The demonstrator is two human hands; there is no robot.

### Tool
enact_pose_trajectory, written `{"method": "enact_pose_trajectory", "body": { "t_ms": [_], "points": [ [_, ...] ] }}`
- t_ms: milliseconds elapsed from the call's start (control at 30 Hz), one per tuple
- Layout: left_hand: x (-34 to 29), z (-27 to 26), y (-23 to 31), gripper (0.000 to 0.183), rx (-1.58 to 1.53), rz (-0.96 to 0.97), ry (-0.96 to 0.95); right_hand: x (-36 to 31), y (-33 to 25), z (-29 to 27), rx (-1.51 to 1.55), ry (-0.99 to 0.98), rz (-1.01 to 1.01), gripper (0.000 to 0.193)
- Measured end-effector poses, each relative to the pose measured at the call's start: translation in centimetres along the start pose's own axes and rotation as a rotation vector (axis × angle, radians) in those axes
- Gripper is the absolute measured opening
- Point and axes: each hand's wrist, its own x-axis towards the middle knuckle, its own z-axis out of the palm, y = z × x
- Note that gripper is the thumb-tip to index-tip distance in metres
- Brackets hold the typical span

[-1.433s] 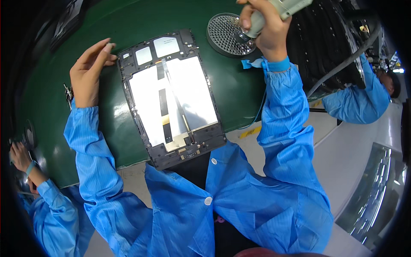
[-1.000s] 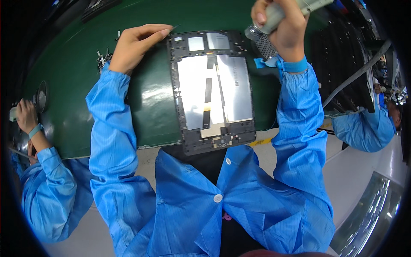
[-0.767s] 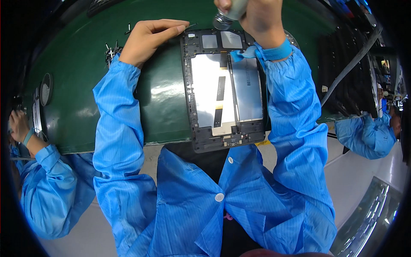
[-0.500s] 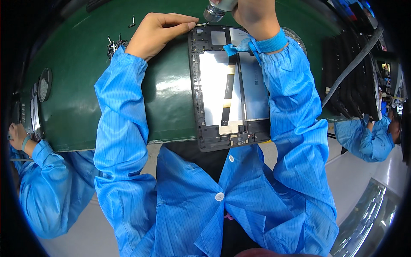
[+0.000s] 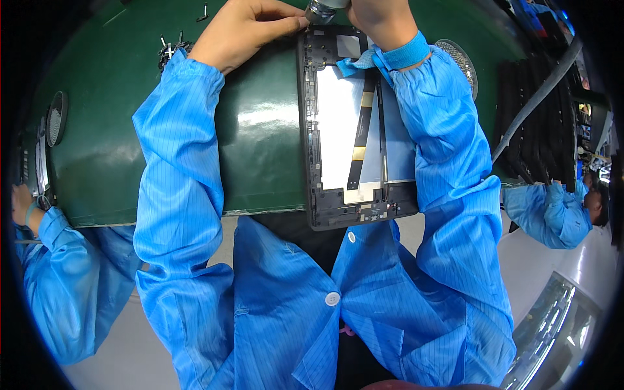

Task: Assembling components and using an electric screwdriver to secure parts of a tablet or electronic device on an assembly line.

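An opened tablet [image 5: 335, 136] lies at the table's front edge, its inside facing up: black frame, silvery panels and a dark ribbon cable [image 5: 361, 140] with yellow tape. My right hand [image 5: 383, 23] is wrapped round an electric screwdriver [image 5: 320, 12], whose metal nose is over the tablet's far left corner; its tip is hidden. At that same corner, the thumb and fingers of my left hand [image 5: 244, 32] are pinched together, on what I cannot make out. A blue wrist strap [image 5: 406, 55] circles my right wrist and hangs over the tablet.
A pile of small black parts [image 5: 170, 51] sits left of my left hand. Round dishes stand at right [image 5: 463, 65] and left [image 5: 56, 118]. Black panels [image 5: 517, 123] stand at the right, a grey cable [image 5: 539, 97] before them. Co-workers' blue sleeves [image 5: 71, 260] show on both sides.
My hands and the screwdriver appear higher in the picture, and the tablet sits slightly farther right. The screwdriver's nose is now closer to my left fingertips.
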Motion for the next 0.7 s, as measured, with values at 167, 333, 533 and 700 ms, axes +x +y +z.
{"method": "enact_pose_trajectory", "body": {
  "t_ms": [167, 333, 533, 700],
  "points": [
    [0.2, 0.3, 0.0, 0.028, -0.019, -0.017, 0.006, 0.1, 0.1, -0.2, 0.016, -0.013, -0.004, 0.013],
    [0.1, 0.5, 0.1, 0.028, 0.014, 0.027, 0.017, 0.1, 0.2, -0.3, 0.032, 0.002, 0.008, 0.013],
    [-0.4, 1.2, 3.2, 0.019, -0.154, -0.105, 0.033, -0.3, -0.2, -0.4, 0.006, 0.006, -0.024, 0.014],
    [-0.6, 1.1, 3.5, 0.020, -0.139, -0.085, 0.043, -0.3, -0.1, -0.2, -0.019, 0.007, -0.014, 0.015]
  ]
}}
